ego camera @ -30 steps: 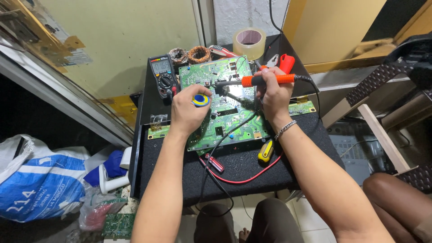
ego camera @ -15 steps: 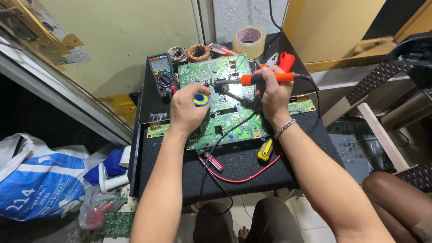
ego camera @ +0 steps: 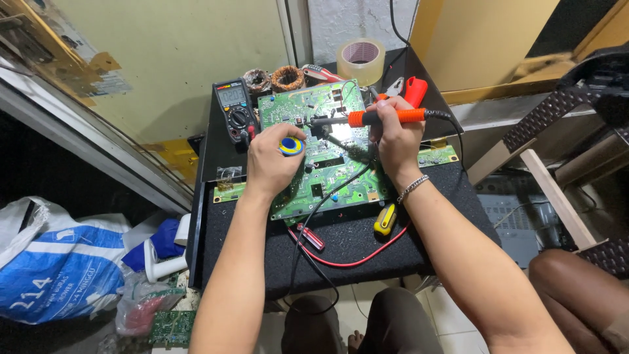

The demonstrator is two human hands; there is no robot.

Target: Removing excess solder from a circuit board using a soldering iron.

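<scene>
A person works over a green circuit board (ego camera: 327,170) lying mid-worktop on a black table (ego camera: 367,252); the left hand (ego camera: 272,160) is clenched round a small blue-and-yellow spool (ego camera: 291,146), held just above the board's left half; the right hand (ego camera: 390,137) grasps a soldering iron (ego camera: 386,118) w/ orange grip, laid near level, its tip pointing left over the board's upper part. A black multimeter (ego camera: 234,113) sits at the far-left corner, beside the board; two copper coils (ego camera: 275,78) and a roll of clear tape (ego camera: 360,60) line the far edge; red-handled pliers (ego camera: 413,88) rest far right, behind the iron. Nr the front edge: a yellow-handled screwdriver (ego camera: 385,219), a red probe (ego camera: 309,237) and red lead. A bracelet (ego camera: 413,188) circles the right wrist. Blue-and-white sack (ego camera: 56,262) on the floor, left.
</scene>
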